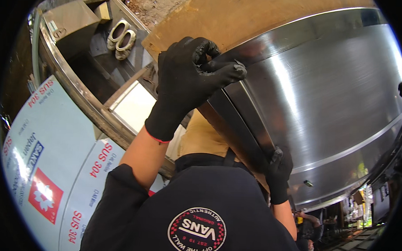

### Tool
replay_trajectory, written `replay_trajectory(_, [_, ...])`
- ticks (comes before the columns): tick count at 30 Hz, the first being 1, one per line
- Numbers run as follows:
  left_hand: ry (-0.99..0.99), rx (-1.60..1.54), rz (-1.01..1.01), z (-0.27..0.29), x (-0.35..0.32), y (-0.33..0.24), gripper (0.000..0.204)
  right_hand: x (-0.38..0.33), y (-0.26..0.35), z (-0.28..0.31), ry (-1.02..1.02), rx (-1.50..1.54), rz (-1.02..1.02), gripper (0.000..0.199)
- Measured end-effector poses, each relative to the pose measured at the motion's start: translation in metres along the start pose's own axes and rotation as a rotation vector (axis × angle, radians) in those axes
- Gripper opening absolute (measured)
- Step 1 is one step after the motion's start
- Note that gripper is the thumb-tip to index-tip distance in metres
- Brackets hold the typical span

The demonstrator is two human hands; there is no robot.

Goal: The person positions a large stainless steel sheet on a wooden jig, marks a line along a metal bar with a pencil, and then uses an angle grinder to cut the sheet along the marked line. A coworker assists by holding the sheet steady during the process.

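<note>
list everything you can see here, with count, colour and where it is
stainless steel panel: one, shiny silver, curved, fills the upper right
wooden board: one, brown, along the top behind the panel
film-wrapped steel sheets: at least two, pale blue-white film with red and blue print, lower left
metal frame: one, grey, curving down the left side
shoes: one pair, beige, upper left on the grey floor
white sheet: one, white, below the shoes, centre left
black top: one, black with a round badge, bottom centre
left hand: one, black glove, fingers pinching the panel's edge, centre
right hand: one, black glove, gripping the panel's lower edge, centre right
</note>
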State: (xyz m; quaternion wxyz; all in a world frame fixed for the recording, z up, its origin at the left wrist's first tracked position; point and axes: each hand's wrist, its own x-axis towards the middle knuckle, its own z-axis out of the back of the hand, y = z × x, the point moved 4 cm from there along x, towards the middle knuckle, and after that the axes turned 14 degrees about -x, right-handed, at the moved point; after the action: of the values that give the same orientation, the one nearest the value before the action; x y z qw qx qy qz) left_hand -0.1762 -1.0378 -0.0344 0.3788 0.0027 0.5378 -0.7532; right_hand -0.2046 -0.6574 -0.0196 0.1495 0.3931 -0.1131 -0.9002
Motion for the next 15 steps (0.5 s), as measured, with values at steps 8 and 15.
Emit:
replay_trajectory(8, [-0.018,-0.056,-0.183,0.008,-0.021,0.019,0.052,0.001,0.003,0.000,0.005,0.012,0.020,0.026])
replay_trajectory(15, [0.199,-0.375,-0.175,0.028,-0.023,0.027,0.070,0.008,0.005,0.009,0.054,-0.029,0.093,0.025])
